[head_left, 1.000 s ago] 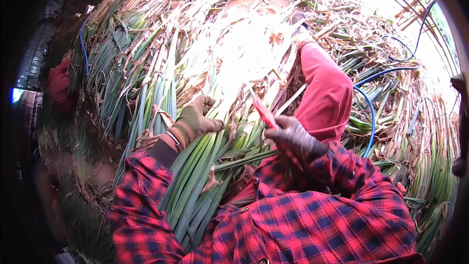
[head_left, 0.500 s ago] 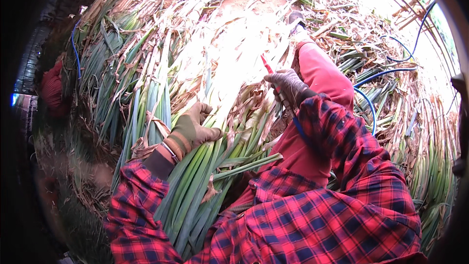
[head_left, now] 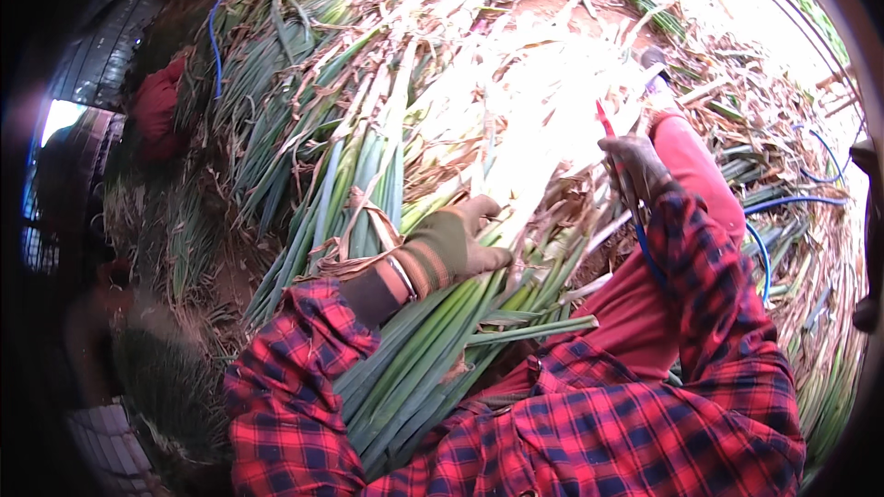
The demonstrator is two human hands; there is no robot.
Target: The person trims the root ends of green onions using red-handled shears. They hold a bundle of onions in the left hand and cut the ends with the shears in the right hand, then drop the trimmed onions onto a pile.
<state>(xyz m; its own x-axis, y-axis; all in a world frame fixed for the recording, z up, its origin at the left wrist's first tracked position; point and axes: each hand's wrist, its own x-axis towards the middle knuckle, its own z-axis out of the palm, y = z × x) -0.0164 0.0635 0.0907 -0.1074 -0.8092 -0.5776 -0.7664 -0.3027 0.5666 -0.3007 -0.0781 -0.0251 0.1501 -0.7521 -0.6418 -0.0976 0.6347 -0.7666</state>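
Observation:
A large bundle of long green onions lies by my lap, green leaves toward me and pale ends pointing away. Across its upper part rests my left hand, in an olive-and-brown knit glove, thumb and fingers apart. A strong glare washes out the pale stalks in front of it. Farther right, above my leg, my gloved right hand is closed round a slim red-tipped tool. The tool's tip points up and away, and a blue hose runs back from it under my sleeve.
A heap of green onions with dry brown leaves spreads along the left and far side. More stalks lie at right beside a blue hose. My outstretched leg crosses the right side. A red-clad shape shows at far left.
The view has swung left, so the whole scene sits farther right in the picture. My left hand remains on the bundle, and the right still holds the red-tipped tool.

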